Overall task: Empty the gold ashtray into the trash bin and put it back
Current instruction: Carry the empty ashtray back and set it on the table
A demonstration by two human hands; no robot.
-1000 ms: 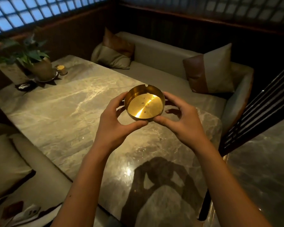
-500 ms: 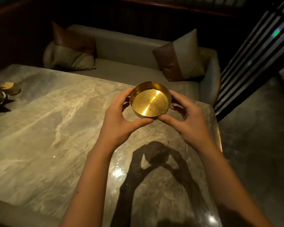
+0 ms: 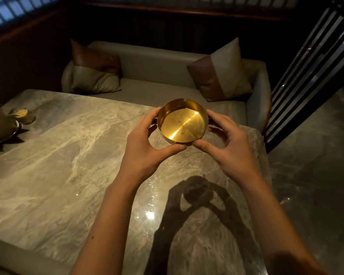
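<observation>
Both hands (image 3: 145, 153) cradle gold ashtray (image 3: 182, 122) above table's (image 3: 48, 165) right edge.

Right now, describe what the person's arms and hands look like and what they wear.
Both forearms are bare, with no sleeves in view. The left hand and right hand wear no gloves, and no rings, watch or bracelet show. Fingernails look short and unpainted.

The gold ashtray (image 3: 182, 121) is sitting upright in the air above the table (image 3: 58, 165), round, shiny, notched at its rim, with small dark specks lying inside.
</observation>
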